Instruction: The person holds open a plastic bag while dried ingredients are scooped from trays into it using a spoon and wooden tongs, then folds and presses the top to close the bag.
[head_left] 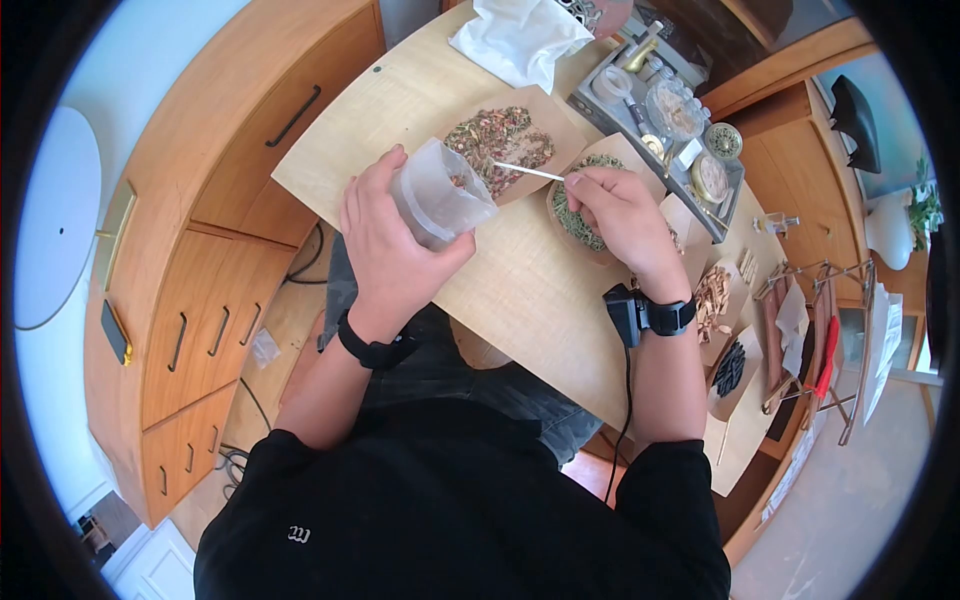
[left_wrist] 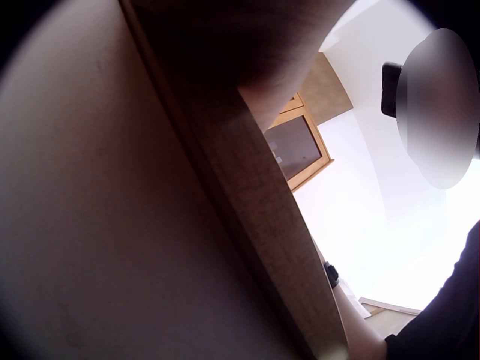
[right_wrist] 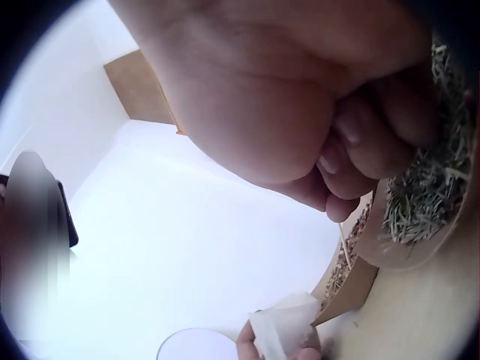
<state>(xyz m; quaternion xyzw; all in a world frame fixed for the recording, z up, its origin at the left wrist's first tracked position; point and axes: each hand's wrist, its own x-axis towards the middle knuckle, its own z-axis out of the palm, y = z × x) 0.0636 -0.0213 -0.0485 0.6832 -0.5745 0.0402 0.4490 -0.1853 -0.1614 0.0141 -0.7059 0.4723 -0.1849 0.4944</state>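
My left hand (head_left: 390, 235) grips a translucent white pouch (head_left: 432, 200) with its mouth open, a little reddish-brown matter showing inside. Between thumb and fingers, my right hand (head_left: 625, 215) pinches a thin white stick (head_left: 530, 171). Its far tip overlaps the dried mix of red, green and brown bits (head_left: 490, 140), which lies in a brown paper tray (head_left: 563, 125). Below the right hand sits another paper tray of dried green herb (right_wrist: 427, 199), partly covered by the hand in the head view. From the right wrist, the pouch (right_wrist: 285, 326) appears beyond the fingers.
A grey tray (head_left: 722, 225) of jars and small tools stands at the back right. Wood chips (head_left: 712, 300) and black sticks (head_left: 730, 368) lie in paper along the right side. A white cloth bag (head_left: 520, 40) rests at the far edge; a folding rack (head_left: 825, 330) stands right.
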